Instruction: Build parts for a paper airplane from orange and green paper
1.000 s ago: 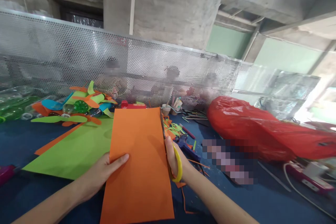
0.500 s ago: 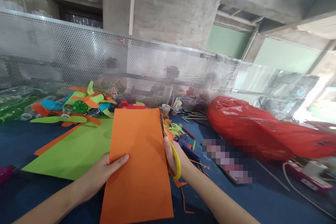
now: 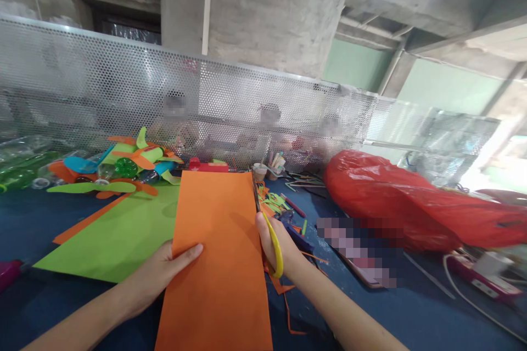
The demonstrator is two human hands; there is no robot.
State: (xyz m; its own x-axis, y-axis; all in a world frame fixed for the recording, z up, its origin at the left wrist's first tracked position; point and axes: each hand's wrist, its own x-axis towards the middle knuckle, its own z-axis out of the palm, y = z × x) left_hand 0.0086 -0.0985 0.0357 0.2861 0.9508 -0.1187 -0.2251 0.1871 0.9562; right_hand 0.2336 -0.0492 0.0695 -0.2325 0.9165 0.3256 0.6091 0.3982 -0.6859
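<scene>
An orange sheet of paper (image 3: 218, 263) is held up before me, its long side running away from me. My left hand (image 3: 171, 269) grips its left edge, thumb on top and the other fingers hidden beneath. In my right hand (image 3: 278, 244) is a pair of scissors (image 3: 276, 255) with yellow handles, fingers closed round the loops. The dark blades lie along the sheet's right edge near its far corner; whether they are parted I cannot make out. Under and left of the sheet lies green paper (image 3: 119, 236), with orange paper (image 3: 82, 225) below it.
Bottle models with paper propellers (image 3: 119, 170) and plastic bottles (image 3: 28, 170) stand at left. Paper scraps (image 3: 274, 200), a blue glue gun (image 3: 298, 236) and cups of pens (image 3: 275, 164) lie beyond my right hand. A red plastic bag (image 3: 382, 192), phone (image 3: 358, 258) and power strip (image 3: 486, 279) are at right.
The orange sheet has shifted very slightly right and toward me. Both hands keep their hold and have barely moved.
</scene>
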